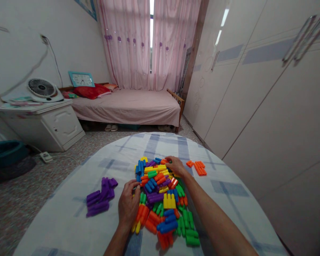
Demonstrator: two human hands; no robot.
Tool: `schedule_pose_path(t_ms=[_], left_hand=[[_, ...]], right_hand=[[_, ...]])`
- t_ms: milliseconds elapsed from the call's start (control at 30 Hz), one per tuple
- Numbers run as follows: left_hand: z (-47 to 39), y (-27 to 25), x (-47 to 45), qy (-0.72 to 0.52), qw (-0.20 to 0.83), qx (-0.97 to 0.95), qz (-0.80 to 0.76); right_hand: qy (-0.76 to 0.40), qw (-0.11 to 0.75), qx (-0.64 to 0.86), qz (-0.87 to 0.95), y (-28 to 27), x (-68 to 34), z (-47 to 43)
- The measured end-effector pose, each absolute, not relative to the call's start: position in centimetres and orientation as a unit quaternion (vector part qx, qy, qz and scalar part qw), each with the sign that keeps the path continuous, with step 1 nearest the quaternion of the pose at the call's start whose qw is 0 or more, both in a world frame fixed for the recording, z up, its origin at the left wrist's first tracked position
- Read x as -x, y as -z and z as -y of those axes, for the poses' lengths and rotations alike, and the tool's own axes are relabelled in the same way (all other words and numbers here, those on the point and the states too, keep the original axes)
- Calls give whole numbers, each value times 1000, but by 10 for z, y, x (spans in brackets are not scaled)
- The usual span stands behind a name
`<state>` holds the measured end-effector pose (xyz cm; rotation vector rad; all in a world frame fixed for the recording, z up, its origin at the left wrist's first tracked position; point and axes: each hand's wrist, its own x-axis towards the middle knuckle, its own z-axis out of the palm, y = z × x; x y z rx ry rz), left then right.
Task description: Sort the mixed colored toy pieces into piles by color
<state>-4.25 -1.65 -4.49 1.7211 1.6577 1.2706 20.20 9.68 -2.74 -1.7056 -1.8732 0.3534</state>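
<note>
A heap of plastic building blocks shaped like joined finger-like tubes lies mid-table, in yellow, blue, orange, green and purple. My left hand (129,202) rests along the heap's left edge, thumb apart from the fingers. Its fingertips are near a blue block (138,176) and an orange-and-green one, and I see nothing held. At the far right of the heap, my right hand (176,166) has its fingertips closed at an orange building block (163,161). Left of the heap sits a group of purple blocks (104,193). A few orange blocks (200,168) lie apart on the right.
The round table wears a white and blue checked cloth (226,188). Beyond it stands a bed (138,105) with a pink sheet. White wardrobes (245,106) line the right side. On the left, a fan (42,88) stands on a white cabinet (64,124).
</note>
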Motion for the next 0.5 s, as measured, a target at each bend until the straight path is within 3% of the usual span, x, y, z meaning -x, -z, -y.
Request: schedule_pose_path(t_ms=[333, 500], left_hand=[[18, 42, 42, -464, 220, -618, -595], [17, 43, 42, -453, 227, -617, -602]], right_hand=[[-14, 363, 703, 612, 9, -242, -69], [80, 315, 799, 505, 17, -293, -45]])
